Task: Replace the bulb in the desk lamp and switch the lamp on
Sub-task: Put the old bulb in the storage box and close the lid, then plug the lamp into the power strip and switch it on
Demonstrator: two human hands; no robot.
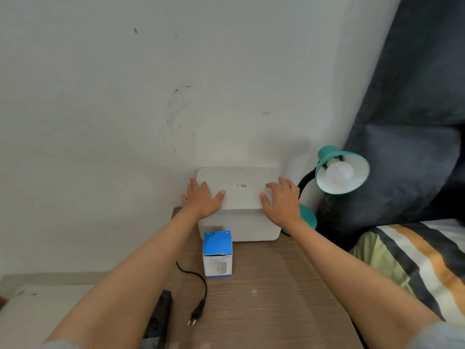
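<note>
Both bare forearms reach forward from the lower corners, converging slightly toward the hands. The left hand (pixel 201 197) lies palm down, fingers spread and pointing away, thumb angled inward toward the other hand. The right hand (pixel 281 200) mirrors it, palm down with fingers splayed, thumb pointing inward to the left. Neither hand is curled around anything; both are flat and opened wide, level with each other and well apart
</note>
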